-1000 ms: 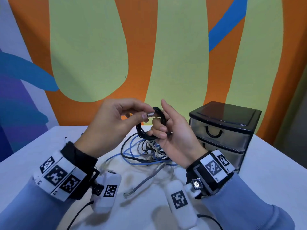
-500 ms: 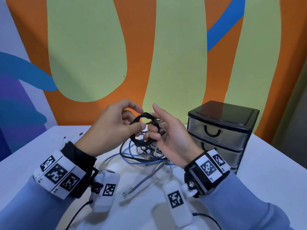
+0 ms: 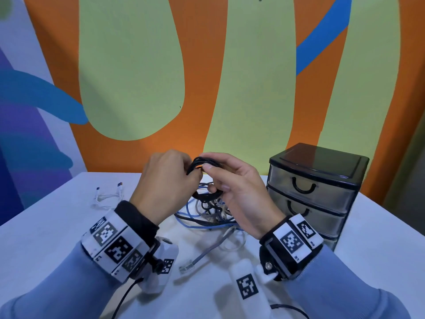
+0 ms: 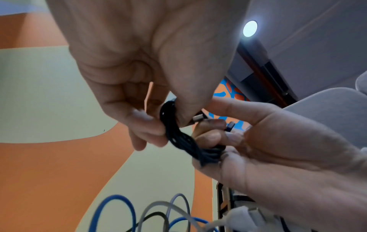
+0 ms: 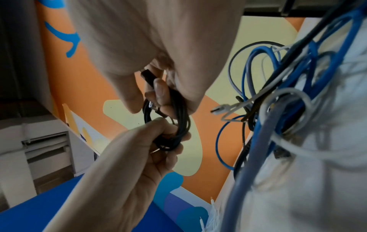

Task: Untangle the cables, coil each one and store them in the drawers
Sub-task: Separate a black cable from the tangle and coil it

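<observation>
A small black cable coil (image 3: 202, 162) is held above the table between both hands. My left hand (image 3: 184, 173) pinches its left side between thumb and fingers, and the left wrist view shows that grip on the black coil (image 4: 174, 133) with a metal plug (image 4: 198, 118) sticking out. My right hand (image 3: 213, 178) curls round the coil's right side, with the thumb on top. In the right wrist view the coil (image 5: 179, 125) hangs between both hands. Below them a tangle of blue, grey and black cables (image 3: 207, 215) lies on the white table (image 3: 46, 226).
A black-framed drawer unit (image 3: 317, 192) with three shut translucent drawers stands at the right. A thin white cable (image 3: 108, 196) lies apart at the left. A grey network plug (image 3: 186, 269) trails from the tangle toward me. The painted wall is right behind the table.
Both hands have come down and closed in on the black coil. The left hand has shifted from pinching the plug end to gripping the coil itself.
</observation>
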A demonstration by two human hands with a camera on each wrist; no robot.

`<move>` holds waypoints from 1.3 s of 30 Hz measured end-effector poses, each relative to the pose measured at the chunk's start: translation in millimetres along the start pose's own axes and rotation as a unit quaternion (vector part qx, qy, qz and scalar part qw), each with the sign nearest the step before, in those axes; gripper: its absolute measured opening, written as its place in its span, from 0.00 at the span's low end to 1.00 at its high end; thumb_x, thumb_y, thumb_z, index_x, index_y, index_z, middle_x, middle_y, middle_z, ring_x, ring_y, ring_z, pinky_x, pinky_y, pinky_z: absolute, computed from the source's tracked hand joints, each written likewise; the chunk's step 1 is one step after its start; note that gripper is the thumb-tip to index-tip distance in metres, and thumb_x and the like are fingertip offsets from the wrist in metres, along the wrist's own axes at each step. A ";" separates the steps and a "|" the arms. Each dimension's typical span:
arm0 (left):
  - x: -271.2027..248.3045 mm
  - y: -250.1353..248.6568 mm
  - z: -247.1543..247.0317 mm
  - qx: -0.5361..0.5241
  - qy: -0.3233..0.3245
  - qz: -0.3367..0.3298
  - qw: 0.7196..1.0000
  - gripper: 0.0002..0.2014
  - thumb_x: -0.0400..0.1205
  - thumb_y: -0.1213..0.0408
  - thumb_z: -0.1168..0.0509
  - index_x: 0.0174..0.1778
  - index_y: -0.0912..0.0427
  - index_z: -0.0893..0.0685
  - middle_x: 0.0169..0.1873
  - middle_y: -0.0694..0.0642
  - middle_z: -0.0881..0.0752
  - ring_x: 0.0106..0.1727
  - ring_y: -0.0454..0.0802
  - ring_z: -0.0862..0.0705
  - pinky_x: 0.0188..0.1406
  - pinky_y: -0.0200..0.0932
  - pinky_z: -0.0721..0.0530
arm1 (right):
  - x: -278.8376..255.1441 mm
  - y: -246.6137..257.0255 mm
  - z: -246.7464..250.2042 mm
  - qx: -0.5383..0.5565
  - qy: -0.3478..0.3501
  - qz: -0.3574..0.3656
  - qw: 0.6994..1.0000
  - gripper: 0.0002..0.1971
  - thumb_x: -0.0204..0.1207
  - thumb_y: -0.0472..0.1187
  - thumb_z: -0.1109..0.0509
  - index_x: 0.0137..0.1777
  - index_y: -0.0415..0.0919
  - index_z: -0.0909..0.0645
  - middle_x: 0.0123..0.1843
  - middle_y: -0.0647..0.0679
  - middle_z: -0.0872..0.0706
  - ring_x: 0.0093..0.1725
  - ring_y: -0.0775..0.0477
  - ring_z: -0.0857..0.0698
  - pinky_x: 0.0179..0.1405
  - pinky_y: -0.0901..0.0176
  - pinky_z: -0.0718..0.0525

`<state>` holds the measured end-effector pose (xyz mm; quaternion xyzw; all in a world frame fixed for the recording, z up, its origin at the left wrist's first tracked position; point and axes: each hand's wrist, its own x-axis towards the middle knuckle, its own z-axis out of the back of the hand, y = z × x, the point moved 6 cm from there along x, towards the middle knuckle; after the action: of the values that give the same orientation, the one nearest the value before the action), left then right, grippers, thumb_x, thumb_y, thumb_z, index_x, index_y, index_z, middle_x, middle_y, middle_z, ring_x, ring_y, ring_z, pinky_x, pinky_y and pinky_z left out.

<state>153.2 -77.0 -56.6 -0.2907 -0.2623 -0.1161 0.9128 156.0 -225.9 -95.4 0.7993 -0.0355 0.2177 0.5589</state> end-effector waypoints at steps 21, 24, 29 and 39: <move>3.6 12.5 -17.1 -0.604 0.052 0.186 0.773 0.08 0.91 0.63 0.35 0.48 0.59 0.15 0.42 0.54 0.08 0.41 0.46 0.13 0.50 0.46 0.19 | 6.2 8.5 8.3 0.167 -0.077 0.021 0.983 0.11 0.88 0.35 0.32 0.65 0.32 0.13 0.28 0.53 0.38 0.30 0.53 0.42 0.29 0.64 0.29; 1.7 11.6 -20.1 -0.623 0.016 0.185 0.760 0.07 0.91 0.64 0.35 0.49 0.60 0.15 0.41 0.53 0.08 0.38 0.44 0.17 0.42 0.39 0.18 | 7.4 8.0 10.3 0.173 -0.101 0.028 0.979 0.10 0.88 0.34 0.32 0.63 0.31 0.14 0.28 0.54 0.34 0.28 0.54 0.41 0.26 0.66 0.32; 2.7 7.3 -10.7 -0.570 0.039 0.109 0.813 0.06 0.86 0.61 0.30 0.51 0.60 0.11 0.50 0.54 0.08 0.46 0.45 0.16 0.51 0.42 0.18 | 7.4 7.9 22.0 0.122 -0.143 0.030 0.982 0.05 0.88 0.35 0.31 0.59 0.35 0.15 0.30 0.52 0.35 0.27 0.55 0.39 0.24 0.66 0.34; 1.2 -1.9 -4.2 -0.361 0.127 -0.060 0.922 0.10 0.74 0.61 0.19 0.51 0.54 0.01 0.62 0.56 0.10 0.68 0.47 0.13 0.62 0.43 0.13 | 5.9 16.4 27.5 -0.136 -0.113 0.077 0.981 0.06 0.86 0.42 0.26 0.52 0.44 0.08 0.48 0.47 0.10 0.37 0.53 0.22 0.37 0.60 0.25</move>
<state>155.2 -81.1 -58.0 -0.5674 -0.1016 -0.2932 0.7628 164.9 -255.9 -86.4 0.7302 -0.1891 0.1615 0.6364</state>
